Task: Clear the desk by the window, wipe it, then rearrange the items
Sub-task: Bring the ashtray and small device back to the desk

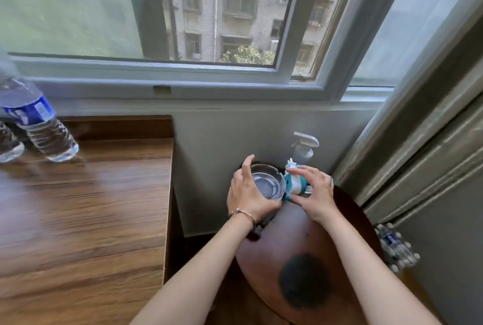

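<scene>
The wooden desk [86, 207] by the window fills the left side, with two water bottles [39, 123] at its far left corner. To its right stands a round dark side table [313, 246]. At that table's far edge, my left hand [248, 191] grips a clear glass ashtray [268, 181]. My right hand [315, 191] is closed around a small teal and white plug-in device [294, 181] beside the ashtray. A white spray bottle [303, 147] stands just behind both against the wall.
A dark cloth-like patch [303, 283] lies on the side table near me. A pack of water bottles [394, 246] sits on the floor at the right, by the grey curtain [431, 128]. A narrow gap separates desk and side table.
</scene>
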Tool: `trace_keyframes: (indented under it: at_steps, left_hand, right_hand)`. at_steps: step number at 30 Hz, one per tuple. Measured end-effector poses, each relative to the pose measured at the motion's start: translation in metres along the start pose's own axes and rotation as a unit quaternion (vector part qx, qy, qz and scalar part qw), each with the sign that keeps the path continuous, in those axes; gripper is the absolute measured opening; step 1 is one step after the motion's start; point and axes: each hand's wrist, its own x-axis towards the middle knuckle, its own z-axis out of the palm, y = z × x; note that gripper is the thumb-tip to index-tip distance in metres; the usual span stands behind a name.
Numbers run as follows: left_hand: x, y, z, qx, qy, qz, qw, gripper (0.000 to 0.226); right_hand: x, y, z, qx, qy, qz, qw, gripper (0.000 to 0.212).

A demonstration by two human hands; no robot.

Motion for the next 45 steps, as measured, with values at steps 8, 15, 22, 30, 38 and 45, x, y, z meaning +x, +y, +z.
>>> trace_keyframes:
  at_steps: [8,15,22,30,38,45]
  left_hand:
    - [-0.022,-0.011,-0.043,-0.017,0.087,-0.035,0.995,0.115]
    - [-0.045,-0.023,-0.089,-0.009,0.168,-0.065,0.984,0.119]
    - [-0.081,-0.034,-0.134,0.023,0.236,-0.094,0.967,0.12]
    - [-0.122,-0.054,-0.2,0.031,0.305,-0.121,0.944,0.122]
    - [-0.168,-0.089,-0.284,0.057,0.329,-0.153,0.93,0.124]
    - [-0.204,-0.129,-0.359,0.078,0.328,-0.175,0.925,0.124]
  right_hand:
    - [0.014,-0.047,0.016,0.051,-0.04,-0.077,0.995,0.067]
    - [0.016,-0.091,0.04,0.101,-0.085,-0.144,0.981,0.064]
    - [0.002,-0.14,0.055,0.171,-0.152,-0.188,0.955,0.061]
    - [-0.026,-0.216,0.075,0.175,-0.205,-0.237,0.933,0.06]
    - [-0.064,-0.308,0.109,0.186,-0.24,-0.259,0.917,0.061]
    - [-0.098,-0.386,0.146,0.193,-0.24,-0.263,0.914,0.062]
